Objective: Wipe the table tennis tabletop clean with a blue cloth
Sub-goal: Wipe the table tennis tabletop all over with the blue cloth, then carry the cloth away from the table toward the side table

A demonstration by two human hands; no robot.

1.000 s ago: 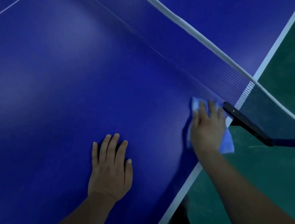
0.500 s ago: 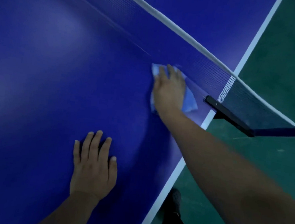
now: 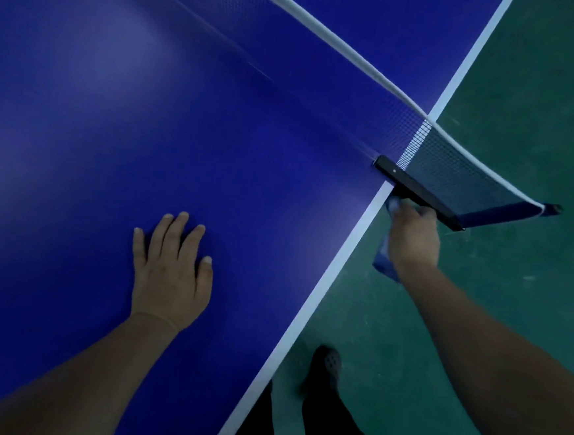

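Note:
The blue table tennis tabletop (image 3: pixel 119 142) fills the left and middle of the head view, with a white line along its right edge. My left hand (image 3: pixel 171 270) lies flat on it, fingers straight and spread. My right hand (image 3: pixel 412 237) is off the table's side edge, just under the black net clamp, gripping the blue cloth (image 3: pixel 383 261). A corner of the cloth hangs below my wrist; the rest is hidden by my hand.
The net (image 3: pixel 374 97) with its white top band runs diagonally from the top to the black clamp bracket (image 3: pixel 417 196) overhanging the side edge. Green floor (image 3: pixel 528 99) lies to the right. My legs and a dark shoe (image 3: pixel 327 368) stand beside the table.
My right hand with the cloth has slid from the tabletop by the net rightward, past the white edge line, to beside the table under the clamp. My left hand stays flat.

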